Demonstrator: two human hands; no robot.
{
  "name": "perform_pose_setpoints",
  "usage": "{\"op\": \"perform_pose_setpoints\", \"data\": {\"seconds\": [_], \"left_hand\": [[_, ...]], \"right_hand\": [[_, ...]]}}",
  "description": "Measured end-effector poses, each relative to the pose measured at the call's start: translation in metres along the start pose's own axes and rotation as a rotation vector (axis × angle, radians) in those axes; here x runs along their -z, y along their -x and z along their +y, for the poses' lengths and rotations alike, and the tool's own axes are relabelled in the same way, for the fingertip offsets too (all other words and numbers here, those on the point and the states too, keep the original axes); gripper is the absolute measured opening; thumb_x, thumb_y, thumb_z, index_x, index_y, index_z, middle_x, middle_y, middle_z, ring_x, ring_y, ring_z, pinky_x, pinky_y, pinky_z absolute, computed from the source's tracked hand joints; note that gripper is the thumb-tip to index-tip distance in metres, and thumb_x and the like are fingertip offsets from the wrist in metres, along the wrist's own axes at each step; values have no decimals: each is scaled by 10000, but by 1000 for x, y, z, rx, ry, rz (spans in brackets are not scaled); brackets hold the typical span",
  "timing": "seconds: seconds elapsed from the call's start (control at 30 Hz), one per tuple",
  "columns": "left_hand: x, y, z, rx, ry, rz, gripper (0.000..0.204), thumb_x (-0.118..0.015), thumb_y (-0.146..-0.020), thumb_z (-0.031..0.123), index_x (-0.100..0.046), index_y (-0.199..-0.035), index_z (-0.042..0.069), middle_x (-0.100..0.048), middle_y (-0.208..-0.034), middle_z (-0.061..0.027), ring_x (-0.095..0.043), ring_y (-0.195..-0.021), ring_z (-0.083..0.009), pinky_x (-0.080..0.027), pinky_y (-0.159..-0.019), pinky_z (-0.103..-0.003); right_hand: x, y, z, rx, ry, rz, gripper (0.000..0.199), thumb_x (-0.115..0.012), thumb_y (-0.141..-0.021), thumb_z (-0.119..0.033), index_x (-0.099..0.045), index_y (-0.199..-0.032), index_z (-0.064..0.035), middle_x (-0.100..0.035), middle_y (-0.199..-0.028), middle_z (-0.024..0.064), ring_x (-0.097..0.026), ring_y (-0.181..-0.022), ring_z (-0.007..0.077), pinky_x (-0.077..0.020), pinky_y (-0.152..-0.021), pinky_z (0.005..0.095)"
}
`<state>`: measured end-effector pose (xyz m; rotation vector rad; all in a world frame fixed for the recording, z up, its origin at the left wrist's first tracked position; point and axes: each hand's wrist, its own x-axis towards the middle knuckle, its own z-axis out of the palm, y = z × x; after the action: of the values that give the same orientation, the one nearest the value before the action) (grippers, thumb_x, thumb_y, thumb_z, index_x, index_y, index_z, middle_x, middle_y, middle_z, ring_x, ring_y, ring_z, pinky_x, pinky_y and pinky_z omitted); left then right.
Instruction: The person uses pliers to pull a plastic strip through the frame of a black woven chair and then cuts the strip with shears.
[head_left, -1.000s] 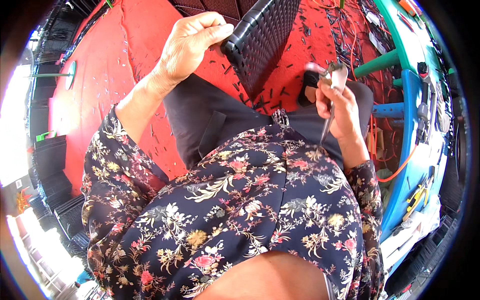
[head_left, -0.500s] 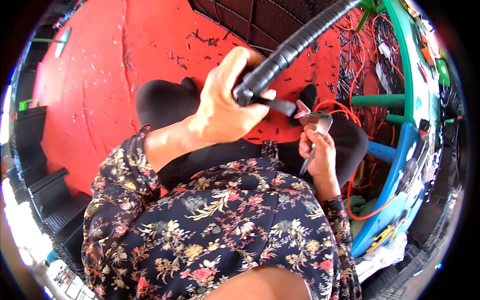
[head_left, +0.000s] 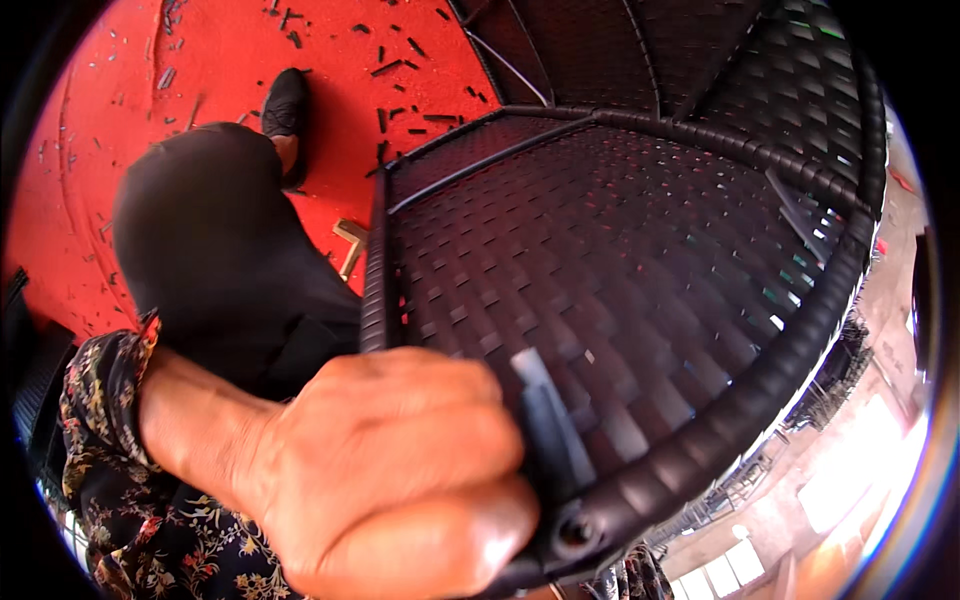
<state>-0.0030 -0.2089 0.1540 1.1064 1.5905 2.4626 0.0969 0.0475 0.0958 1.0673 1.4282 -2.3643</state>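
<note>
A dark brown woven wicker chair (head_left: 600, 250) fills the middle and right, tilted close to me. My left hand (head_left: 400, 480) is closed in a fist at its near lower corner, with the fingers wrapped round the frame there; the grip itself is partly hidden by the knuckles. Beside the knuckles a flat dark strip (head_left: 550, 420) sticks up, blurred, with a pale tip. Next to the thumb the wrapped frame tube shows a round open end (head_left: 575, 535). My right hand is hidden behind the chair; only part of a flowered sleeve (head_left: 640, 578) shows below the frame.
Dark offcuts (head_left: 390, 68) lie scattered over the red floor (head_left: 215, 60) at the upper left. My bent left leg (head_left: 215, 240) is beside the chair. A tan angled piece (head_left: 350, 243) rests between leg and frame. Pale ground shows at the far right.
The chair has swung up and across, now covering the middle and right. My left hand has come lower and nearer. My right hand, which held a metal tool, has gone out of sight.
</note>
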Motion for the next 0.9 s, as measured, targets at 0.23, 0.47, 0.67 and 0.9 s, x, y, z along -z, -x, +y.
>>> {"op": "perform_pose_setpoints", "data": {"seconds": [0.23, 0.47, 0.67, 0.9], "left_hand": [[22, -19, 24, 242, 56, -100, 161, -586, -671, 121, -529, -760, 1, -503, -648, -72, -478, -501, -187, -367, -434, -275], [10, -24, 6, 77, 5, 79, 143, -515, -653, 104, -523, -686, -35, -531, -754, -148, -503, -512, -215, -393, -419, -269], [8, -44, 27, 50, -275, -33, 203, -603, -684, 108, -580, -885, 97, -469, -668, -55, -434, -484, -130, -372, -401, -258], [6, -34, 6, -177, -202, 114, 250, -637, -692, 239, -609, -919, 136, -483, -688, -38, -440, -524, -167, -406, -443, -308]], "right_hand": [[-11, -2, -33, 66, 111, 37, 152, -523, -828, -82, -519, -958, -3, -544, -751, 102, -504, -560, 156, -403, -485, 250], [-18, -9, -60, 151, 210, 31, 158, -515, -829, -81, -515, -961, 6, -547, -766, 109, -513, -579, 161, -414, -504, 252], [-23, -13, -73, 240, 292, 4, 164, -508, -830, -80, -511, -963, 14, -550, -779, 115, -520, -596, 166, -424, -521, 254], [-30, -15, -85, 354, 394, -27, 171, -500, -830, -80, -507, -966, 24, -554, -795, 122, -528, -616, 171, -436, -540, 256]]}}
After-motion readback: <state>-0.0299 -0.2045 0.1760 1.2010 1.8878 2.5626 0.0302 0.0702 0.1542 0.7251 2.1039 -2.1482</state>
